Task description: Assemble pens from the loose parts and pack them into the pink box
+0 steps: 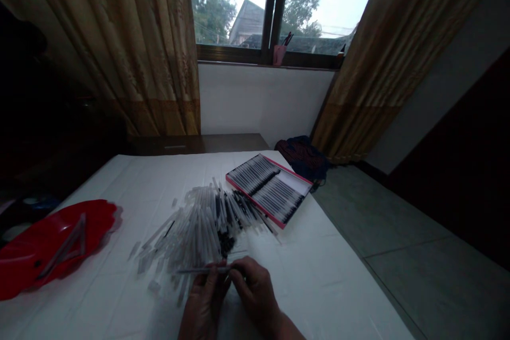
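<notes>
And here are both hands, low over the near part of the white tabletop point(330, 281), a slim pen-like stick point(195, 270) lying crosswise between them. The left hand point(205, 297) pinches it, thumb on top; the right hand point(255, 287) has fingers closed about its right end. Best, one judges, to steady with the left and work the right straight along the stick's line, never bending it. Just beyond sits the loose pile point(199, 218), so forward moves want care; beyond it, far right, the pink-edged box point(271, 217) reaches the table's right edge. Roomiest side: white surface right of the right hand.
</notes>
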Demonstrator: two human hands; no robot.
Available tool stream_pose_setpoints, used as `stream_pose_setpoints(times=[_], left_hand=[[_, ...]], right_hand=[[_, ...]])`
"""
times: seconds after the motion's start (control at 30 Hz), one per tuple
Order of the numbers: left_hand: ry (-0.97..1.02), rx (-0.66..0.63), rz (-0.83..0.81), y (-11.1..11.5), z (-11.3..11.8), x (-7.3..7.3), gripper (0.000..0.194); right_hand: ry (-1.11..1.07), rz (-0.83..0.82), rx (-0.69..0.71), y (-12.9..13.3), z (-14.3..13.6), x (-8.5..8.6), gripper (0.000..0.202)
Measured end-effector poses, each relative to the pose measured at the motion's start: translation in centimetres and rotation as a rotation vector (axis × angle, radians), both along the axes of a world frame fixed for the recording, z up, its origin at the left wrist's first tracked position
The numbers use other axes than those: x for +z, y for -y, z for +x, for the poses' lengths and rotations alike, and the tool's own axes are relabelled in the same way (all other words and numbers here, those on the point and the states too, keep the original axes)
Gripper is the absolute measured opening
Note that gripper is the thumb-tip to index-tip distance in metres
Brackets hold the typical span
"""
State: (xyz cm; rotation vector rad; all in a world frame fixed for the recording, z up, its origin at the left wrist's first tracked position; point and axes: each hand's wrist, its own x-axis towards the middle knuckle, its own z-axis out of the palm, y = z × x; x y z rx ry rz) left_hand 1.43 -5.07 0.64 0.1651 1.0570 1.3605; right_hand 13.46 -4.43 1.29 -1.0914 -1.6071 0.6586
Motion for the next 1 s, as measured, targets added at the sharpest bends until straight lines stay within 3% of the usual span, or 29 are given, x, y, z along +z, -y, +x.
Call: stream_pose_setpoints(times=[0.4, 0.73, 1.0], left_hand=[[0.052, -0.022, 0.027, 0.2, -0.1, 0.1, 0.015], [0.051, 0.04, -0.016, 0.4, 0.0, 1.5, 0.012], [0.057, -0.024, 0.014, 0.6, -0.3, 1.5, 0.009]], right_hand=[[0.008, 0.04, -0.011, 0.2, 0.1, -0.1, 0.02], [-0.012, 0.025, -0.062, 0.2, 0.1, -0.1, 0.016], [0.032, 0.022, -0.015, 0.3, -0.1, 0.4, 0.015]])
